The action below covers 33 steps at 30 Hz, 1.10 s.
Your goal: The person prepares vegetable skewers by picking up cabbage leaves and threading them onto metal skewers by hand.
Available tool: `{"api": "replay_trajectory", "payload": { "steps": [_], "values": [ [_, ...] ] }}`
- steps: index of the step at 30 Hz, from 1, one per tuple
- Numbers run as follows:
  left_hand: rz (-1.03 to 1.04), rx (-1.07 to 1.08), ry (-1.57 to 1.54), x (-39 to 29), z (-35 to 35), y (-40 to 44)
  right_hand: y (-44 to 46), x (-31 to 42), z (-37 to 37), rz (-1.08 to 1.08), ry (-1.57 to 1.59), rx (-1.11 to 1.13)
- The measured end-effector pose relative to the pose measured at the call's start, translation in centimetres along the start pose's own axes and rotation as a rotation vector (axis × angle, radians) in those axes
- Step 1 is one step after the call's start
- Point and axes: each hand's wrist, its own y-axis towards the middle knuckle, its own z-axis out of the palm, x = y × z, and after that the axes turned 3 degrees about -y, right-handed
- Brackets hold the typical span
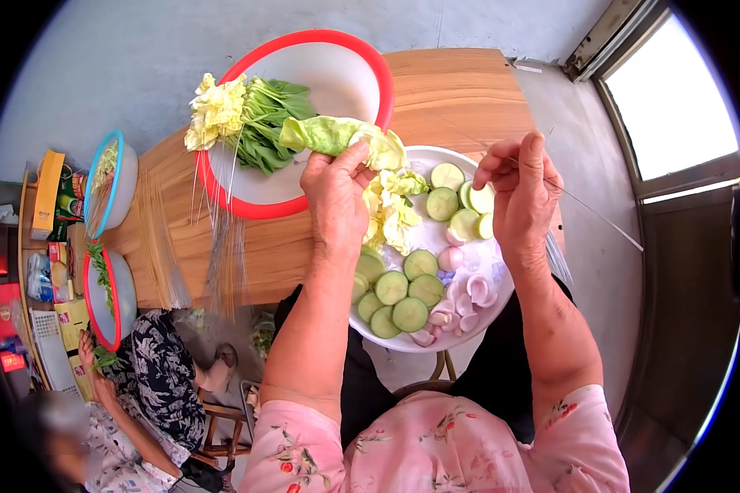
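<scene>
My left hand (335, 197) is closed around a rolled pale-green cabbage leaf (325, 134), above the near edge of the red-rimmed basin. Pinched in my right hand (522, 197) is a thin metal skewer (604, 220), its long end slanting out to the right. Below both hands a white round tray (493, 316) rests over my lap. On it lie several green-skinned round slices (420, 264), yellow cabbage pieces (390, 215) and pale pink onion-like pieces (467, 304). Whether the skewer's other end touches the leaf I cannot tell.
A white basin with a red rim (312, 37) holds skewered leafy greens (267, 123) and yellow cabbage (218, 111) on the wooden table (460, 90). Bare skewers (160, 238) lie at left. Beyond are a blue-rimmed basin (127, 185), another red-rimmed basin (123, 287) and a seated person (140, 427).
</scene>
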Motion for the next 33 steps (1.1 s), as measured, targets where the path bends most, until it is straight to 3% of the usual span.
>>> {"api": "replay_trajectory", "payload": {
  "steps": [4,8,16,33],
  "values": [
    [0.056,-0.038,-0.048,-0.3,-0.3,0.3,-1.1,0.3,0.5,0.071,-0.057,0.123],
    [0.065,-0.035,-0.084,-0.5,-0.4,0.4,-0.7,-0.4,0.2,0.091,-0.038,0.001],
    [-0.02,0.011,-0.168,-0.1,-0.5,0.7,-1.2,-1.1,0.9,0.222,0.05,0.108],
    [-0.081,0.037,-0.192,0.2,-0.1,0.4,-1.2,-1.5,0.3,0.366,0.226,0.064]
  ]
}}
